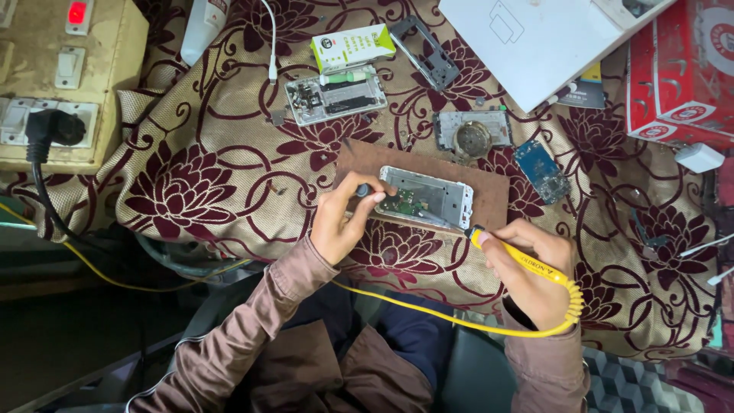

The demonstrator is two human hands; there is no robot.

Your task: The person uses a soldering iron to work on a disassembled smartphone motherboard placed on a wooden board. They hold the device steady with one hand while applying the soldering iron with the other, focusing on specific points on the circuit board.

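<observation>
The cloth (199, 176) is woven, matt, with a velvety maroon flower pattern. The phone frame (440, 197) is shiny metal on a matt brown board (493, 195). The soldering iron (527, 264) is glossy yellow plastic.

A flowered maroon-and-beige cloth (199, 176) is covering the bench, and lying on it are a brown board (489, 200), an opened phone shell (336, 95), a blue circuit board (541, 170) and a green-and-white box (352, 46).

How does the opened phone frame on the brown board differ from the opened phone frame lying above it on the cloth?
The frame on the board is steadied by the left hand; the upper frame lies untouched. The board frame looks mostly emptied, the upper one fuller, with a green-handled tool across it. Both are silvery, rectangular and open.
</observation>
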